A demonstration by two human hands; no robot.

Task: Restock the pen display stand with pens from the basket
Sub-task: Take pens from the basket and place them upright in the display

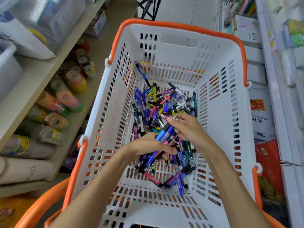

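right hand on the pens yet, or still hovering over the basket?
Touching. The head view shows the right hand with fingers curled round a bundle of blue and pink plastic pens, above the white slotted plastic basket.

Single head-worn wide-angle view, looking steeply down and forward from close above into a white basket (222, 129) with orange rim. Both forearms entering from the bottom edge; shelves curving away at left and right margins.

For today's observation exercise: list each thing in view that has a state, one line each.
White slotted plastic basket with orange rim: open-topped, pens piled on its floor.
Loose pile of coloured pens: jumbled, unsorted.
Left hand: grips a bunch of pens.
Right hand: pinches pens in that bunch.
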